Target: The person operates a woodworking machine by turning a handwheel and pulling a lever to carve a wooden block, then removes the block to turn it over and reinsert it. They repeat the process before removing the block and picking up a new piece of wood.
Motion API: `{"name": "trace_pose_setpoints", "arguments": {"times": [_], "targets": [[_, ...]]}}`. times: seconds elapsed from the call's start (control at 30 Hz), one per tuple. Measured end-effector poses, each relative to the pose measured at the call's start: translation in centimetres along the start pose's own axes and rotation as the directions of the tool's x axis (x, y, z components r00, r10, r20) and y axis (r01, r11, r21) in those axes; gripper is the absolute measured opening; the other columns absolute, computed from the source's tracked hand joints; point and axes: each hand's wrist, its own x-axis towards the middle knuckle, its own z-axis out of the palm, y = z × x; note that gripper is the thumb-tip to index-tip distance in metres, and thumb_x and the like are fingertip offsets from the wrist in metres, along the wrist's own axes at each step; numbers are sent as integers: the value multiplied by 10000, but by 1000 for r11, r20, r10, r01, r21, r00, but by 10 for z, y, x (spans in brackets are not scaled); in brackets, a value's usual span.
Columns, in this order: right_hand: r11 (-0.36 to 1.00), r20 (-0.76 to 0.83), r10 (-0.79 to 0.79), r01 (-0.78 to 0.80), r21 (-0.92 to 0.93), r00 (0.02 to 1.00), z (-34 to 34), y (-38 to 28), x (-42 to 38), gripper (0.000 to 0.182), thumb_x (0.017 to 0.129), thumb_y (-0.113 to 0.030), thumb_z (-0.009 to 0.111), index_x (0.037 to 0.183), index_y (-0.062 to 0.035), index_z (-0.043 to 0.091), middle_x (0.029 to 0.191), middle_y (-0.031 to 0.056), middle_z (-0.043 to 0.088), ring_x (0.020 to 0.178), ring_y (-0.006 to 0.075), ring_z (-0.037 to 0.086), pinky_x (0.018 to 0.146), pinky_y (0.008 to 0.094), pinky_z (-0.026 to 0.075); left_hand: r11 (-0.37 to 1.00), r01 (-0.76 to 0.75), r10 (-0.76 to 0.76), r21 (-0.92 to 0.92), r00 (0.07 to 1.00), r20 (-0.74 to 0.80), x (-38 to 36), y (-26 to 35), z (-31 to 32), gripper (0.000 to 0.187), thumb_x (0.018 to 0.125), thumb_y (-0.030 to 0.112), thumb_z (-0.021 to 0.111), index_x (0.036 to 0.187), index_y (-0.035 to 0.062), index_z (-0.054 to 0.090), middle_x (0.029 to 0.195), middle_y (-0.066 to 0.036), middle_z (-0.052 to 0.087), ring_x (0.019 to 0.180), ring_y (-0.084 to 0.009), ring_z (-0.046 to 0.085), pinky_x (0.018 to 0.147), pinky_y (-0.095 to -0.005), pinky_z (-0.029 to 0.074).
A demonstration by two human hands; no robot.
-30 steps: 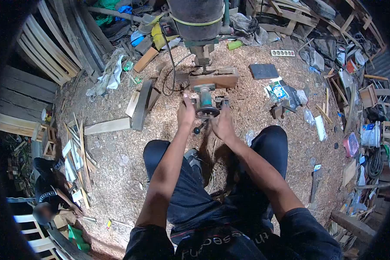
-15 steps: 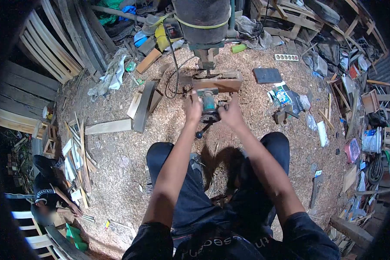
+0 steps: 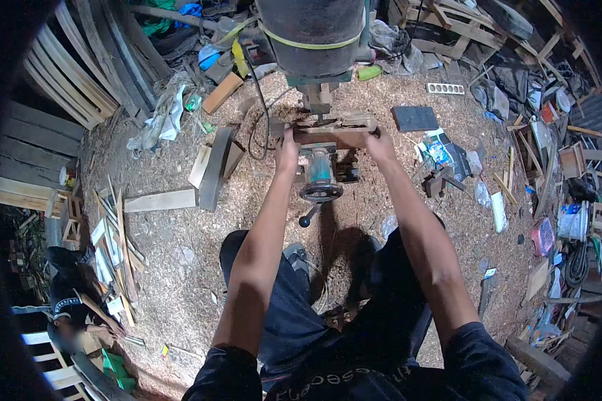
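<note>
A brown wooden block (image 3: 338, 139) lies crosswise on the machine's table, under the drill head (image 3: 319, 100). My left hand (image 3: 287, 152) is closed around the block's left end. At the opposite end, my right hand (image 3: 380, 147) grips it with the thumb on the near side. Toward me, below the block, is the green machine carriage (image 3: 320, 164) with a dark handwheel (image 3: 321, 192). A lever with a black ball knob (image 3: 305, 221) sticks out under the wheel. Where the bit meets the wood is too small to make out.
A large dark motor housing (image 3: 311, 40) rises above the drill head. A black cable (image 3: 259, 100) hangs left of it. Boards (image 3: 160, 201) lie on the shavings-covered floor to the left, a dark slab (image 3: 415, 118) to the right. Another person (image 3: 80, 304) sits at lower left.
Both hands have moved from the carriage and its controls up to the block's two ends. The handwheel now shows fully. The view has shifted slightly.
</note>
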Motion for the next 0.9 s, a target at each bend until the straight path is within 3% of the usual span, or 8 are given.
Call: {"name": "trace_pose_setpoints", "arguments": {"times": [0.07,0.17,0.2,0.4,0.53,0.63,0.77,0.9], "targets": [[999,-2,-26,26,-26,1000,-2,3,3,475,832,-231,639,1219,41,602,1110,249,673,1075,342,644,944,389,472,999,-51,50,-7,993,-106,-7,5,4,836,898,708,415,931,-94,648,862,-174,641,830,-293,570,803,-413,430],[996,-13,-93,93,-4,996,0,9,1,488,831,-231,634,1230,48,596,1094,254,677,1055,351,652,929,393,483,999,22,-17,39,993,-116,-17,17,1,833,897,716,408,883,-80,652,845,-182,643,841,-296,577,812,-419,429],[995,-23,-102,102,9,995,3,13,0,492,831,-230,632,1235,49,593,1092,251,679,1048,349,655,923,393,487,998,-53,59,27,965,-255,-19,19,7,826,893,727,402,791,-55,648,804,-176,641,829,-303,571,810,-423,427],[988,38,-155,155,18,987,-7,-9,-15,510,818,-186,626,1265,54,575,1097,253,679,1033,347,663,912,385,497,999,12,0,52,973,-231,-9,7,3,775,932,652,404,993,-77,659,950,-199,675,924,-350,601,883,-429,424],[971,45,-224,227,-68,973,17,-1,-14,495,812,-156,616,1255,61,580,1073,253,684,1017,351,667,907,377,502,993,-103,85,-65,969,-231,-6,5,-8,680,956,525,440,1192,-95,588,1189,-261,632,1119,-385,580,963,-435,403],[982,56,-171,175,-67,984,25,-3,-12,483,816,-164,616,1257,32,592,1061,255,685,1028,364,658,921,389,497,960,-177,234,216,931,-279,-13,8,-5,638,967,482,443,1225,-90,563,1224,-257,614,1152,-372,563,982,-416,400],[958,74,-286,287,-7,955,39,6,-16,494,822,-79,607,1291,68,548,1036,153,688,886,196,644,797,315,506,989,-137,145,52,955,-258,1,-14,-13,602,976,452,444,1230,-81,560,1237,-275,594,1142,-397,545,996,-414,386],[959,182,-276,283,-12,944,23,-36,-38,511,831,-81,622,1309,76,528,1043,161,678,899,216,639,815,315,501,992,-54,86,110,946,-313,-18,14,-16,642,968,481,464,1210,-107,561,1231,-278,597,1135,-404,545,991,-422,385]]}}
